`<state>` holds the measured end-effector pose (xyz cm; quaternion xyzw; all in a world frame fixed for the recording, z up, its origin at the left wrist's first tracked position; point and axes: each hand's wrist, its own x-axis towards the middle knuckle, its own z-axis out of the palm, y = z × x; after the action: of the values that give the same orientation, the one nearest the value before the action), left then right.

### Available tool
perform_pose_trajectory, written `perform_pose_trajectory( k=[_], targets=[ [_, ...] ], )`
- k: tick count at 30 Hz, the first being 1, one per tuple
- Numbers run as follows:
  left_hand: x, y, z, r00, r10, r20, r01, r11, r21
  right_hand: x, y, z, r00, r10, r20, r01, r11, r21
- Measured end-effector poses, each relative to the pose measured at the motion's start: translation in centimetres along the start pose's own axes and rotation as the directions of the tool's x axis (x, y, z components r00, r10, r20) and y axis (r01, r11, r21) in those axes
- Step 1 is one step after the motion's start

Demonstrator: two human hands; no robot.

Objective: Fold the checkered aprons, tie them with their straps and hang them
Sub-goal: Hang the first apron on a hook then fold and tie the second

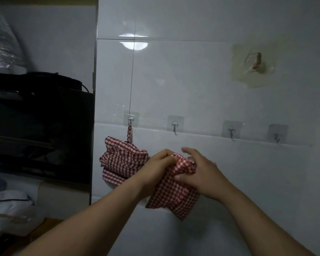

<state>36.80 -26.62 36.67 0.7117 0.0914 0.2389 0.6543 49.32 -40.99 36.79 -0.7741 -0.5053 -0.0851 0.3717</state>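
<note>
A folded red-and-white checkered apron (pixel 174 196) is held up in front of the white tiled wall, below the row of hooks. My left hand (pixel 158 169) grips its top left edge with curled fingers. My right hand (pixel 198 172) holds the bundle's upper right side, thumb pressed into the cloth and fingers spread above it. A second checkered apron (pixel 122 161), bundled, hangs by its strap from the leftmost hook (pixel 130 121).
Three bare adhesive hooks (pixel 175 127), (pixel 231 133), (pixel 276 136) line the wall to the right. A larger clear hook (pixel 255 63) sits higher up. A black range hood (pixel 39 126) stands at left, with a white bag (pixel 11 209) below it.
</note>
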Motion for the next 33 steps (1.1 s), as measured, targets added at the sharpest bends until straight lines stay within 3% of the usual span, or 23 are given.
perform_pose_trajectory(
  k=[2, 5, 9, 15, 23, 26, 29, 33],
  targets=[
    [0.9, 0.7, -0.6, 0.999, 0.029, 0.026, -0.031, 0.998, 0.051, 0.7, -0.2, -0.3, 0.998, -0.038, 0.044, 0.038, 0.999, -0.005],
    [1.7, 1.9, -1.2, 0.998, 0.035, 0.044, -0.037, 0.999, 0.033, 1.1, -0.4, 0.2, 0.998, -0.067, -0.010, 0.068, 0.994, 0.084],
    [3.6, 3.7, -1.9, 0.978, 0.146, -0.149, -0.123, 0.981, 0.153, 2.4, -0.9, -0.3, 0.986, -0.061, -0.152, 0.083, 0.987, 0.138],
    [6.4, 6.3, -1.9, 0.881, 0.412, -0.230, -0.252, 0.823, 0.510, 5.1, -2.1, -1.3, 0.976, -0.094, -0.196, 0.121, 0.984, 0.129],
    [8.7, 6.2, -1.8, 0.805, 0.534, -0.258, -0.174, 0.628, 0.758, 6.6, -1.6, -1.5, 0.985, -0.063, -0.158, 0.080, 0.991, 0.104],
    [8.4, 5.4, -1.7, 0.836, 0.505, -0.214, -0.106, 0.532, 0.840, 6.6, -1.0, -1.7, 0.995, -0.054, -0.090, 0.058, 0.997, 0.045],
    [7.3, 3.6, -1.5, 0.890, 0.416, -0.188, -0.090, 0.565, 0.820, 5.8, 0.0, -1.1, 1.000, -0.029, -0.011, 0.028, 0.999, -0.045],
    [4.9, 0.9, -0.4, 0.909, 0.381, -0.168, -0.149, 0.673, 0.724, 5.8, 0.4, -0.4, 0.999, -0.030, -0.025, 0.028, 0.998, -0.050]
  ],
)
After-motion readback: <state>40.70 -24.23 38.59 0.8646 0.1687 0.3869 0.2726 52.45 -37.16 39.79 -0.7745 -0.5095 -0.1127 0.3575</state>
